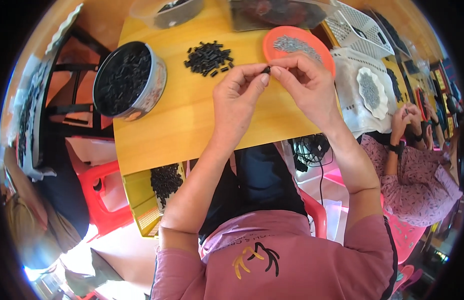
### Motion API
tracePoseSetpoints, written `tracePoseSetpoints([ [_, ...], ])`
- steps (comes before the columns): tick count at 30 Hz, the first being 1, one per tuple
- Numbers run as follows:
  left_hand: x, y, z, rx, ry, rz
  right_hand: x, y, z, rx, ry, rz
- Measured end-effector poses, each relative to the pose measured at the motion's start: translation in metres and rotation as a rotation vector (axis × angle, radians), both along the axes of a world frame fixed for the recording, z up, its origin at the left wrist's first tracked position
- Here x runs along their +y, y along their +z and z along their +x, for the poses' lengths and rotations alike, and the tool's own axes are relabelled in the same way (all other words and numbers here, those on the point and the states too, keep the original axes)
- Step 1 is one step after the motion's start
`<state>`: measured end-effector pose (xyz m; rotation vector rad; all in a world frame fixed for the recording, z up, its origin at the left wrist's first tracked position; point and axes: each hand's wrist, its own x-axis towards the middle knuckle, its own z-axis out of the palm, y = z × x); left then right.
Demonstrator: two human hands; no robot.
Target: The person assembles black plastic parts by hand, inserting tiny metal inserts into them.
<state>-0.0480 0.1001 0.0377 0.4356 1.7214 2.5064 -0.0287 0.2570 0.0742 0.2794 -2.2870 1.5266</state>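
Above the yellow wooden table (192, 117), my left hand (239, 92) pinches a small black cylindrical piece (266, 70) between thumb and fingertips. My right hand (304, 80) meets it there, thumb and forefinger closed at the same spot; whether it grips the black piece or a tiny part against it is hidden by the fingers. Left of my hands lies a loose pile of short black tubes (208, 57). Just beyond my right hand, an orange-red plate (328, 52) bears many small grey metal pieces (292, 45), partly covered by that hand.
A round tub (154, 82) of black pieces stands at the table's left. Clear containers (277, 15) sit at the far edge. On the right are a white basket (359, 32) and a scalloped dish (373, 92). A yellow crate (142, 200) stands below; co-workers (412, 165) sit either side.
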Motion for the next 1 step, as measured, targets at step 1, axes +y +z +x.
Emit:
tracePoseSetpoints([
  [1,-0.0064,-0.0028,0.0037,0.002,0.009,-0.003,-0.0046,-0.0034,0.0012,-0.011,0.013,0.063],
])
